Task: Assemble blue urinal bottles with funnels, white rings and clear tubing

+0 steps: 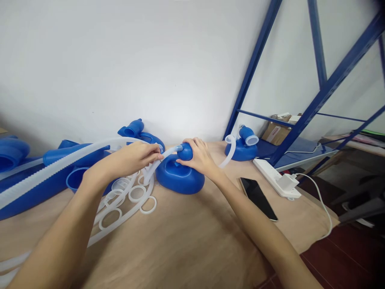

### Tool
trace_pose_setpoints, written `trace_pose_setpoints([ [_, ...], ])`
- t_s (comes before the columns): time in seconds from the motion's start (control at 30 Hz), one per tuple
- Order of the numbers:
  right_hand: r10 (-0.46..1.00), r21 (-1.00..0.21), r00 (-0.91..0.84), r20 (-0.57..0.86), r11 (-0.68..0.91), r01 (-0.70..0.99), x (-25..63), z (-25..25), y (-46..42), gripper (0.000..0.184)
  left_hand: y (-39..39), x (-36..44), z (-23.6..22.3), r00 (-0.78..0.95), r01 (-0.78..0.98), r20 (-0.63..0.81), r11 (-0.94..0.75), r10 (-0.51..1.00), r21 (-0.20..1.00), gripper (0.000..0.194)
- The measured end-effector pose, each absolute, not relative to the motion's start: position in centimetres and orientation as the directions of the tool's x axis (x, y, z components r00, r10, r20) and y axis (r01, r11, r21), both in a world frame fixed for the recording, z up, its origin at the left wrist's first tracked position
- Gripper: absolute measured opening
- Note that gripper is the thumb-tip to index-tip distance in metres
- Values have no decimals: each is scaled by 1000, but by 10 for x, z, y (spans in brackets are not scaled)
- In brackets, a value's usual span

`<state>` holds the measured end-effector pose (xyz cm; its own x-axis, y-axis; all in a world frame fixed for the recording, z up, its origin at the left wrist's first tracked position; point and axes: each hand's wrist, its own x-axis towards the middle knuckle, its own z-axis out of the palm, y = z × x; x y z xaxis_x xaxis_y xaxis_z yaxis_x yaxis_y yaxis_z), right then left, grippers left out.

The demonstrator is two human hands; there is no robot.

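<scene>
A blue plastic urinal bottle (180,180) lies on the brown-covered table in front of me. My right hand (199,155) is closed round its rounded neck, thumb towards me. A whitish flexible hose (169,152) runs to the small spout on that neck. My left hand (138,157) pinches this hose a short way left of the spout; its fingertips partly hide the hose. Under and beside my left wrist lie several translucent rings (148,205) and loose hoses (120,220). A long corrugated hose (60,165) arches over my left forearm's far side.
More blue bottles (18,192) crowd the left by the wall. Another bottle with a coiled hose (240,150) stands at the back right. Nearby are a black phone (258,198), a white power strip (272,174) with a plugged-in charger (288,182), and a blue metal rack (255,60).
</scene>
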<state>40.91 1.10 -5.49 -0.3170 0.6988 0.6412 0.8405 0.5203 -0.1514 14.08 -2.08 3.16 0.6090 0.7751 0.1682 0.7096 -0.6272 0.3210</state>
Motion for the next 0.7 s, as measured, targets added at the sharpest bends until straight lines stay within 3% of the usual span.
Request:
trace_pose_setpoints([
  [0.37, 647, 61, -409, 643, 489, 870, 406, -54, 5, 62, -3, 179, -1, 432, 694, 467, -615, 772, 374, 43],
  [0.57, 649, 76, -427, 630, 495, 865, 406, -52, 4, 61, -16, 192, 1, 301, 679, 477, -537, 826, 501, 41],
  [0.7, 637, 65, -432, 638, 514, 855, 407, -53, 6, 62, -11, 189, 1, 395, 670, 545, -638, 740, 379, 38],
])
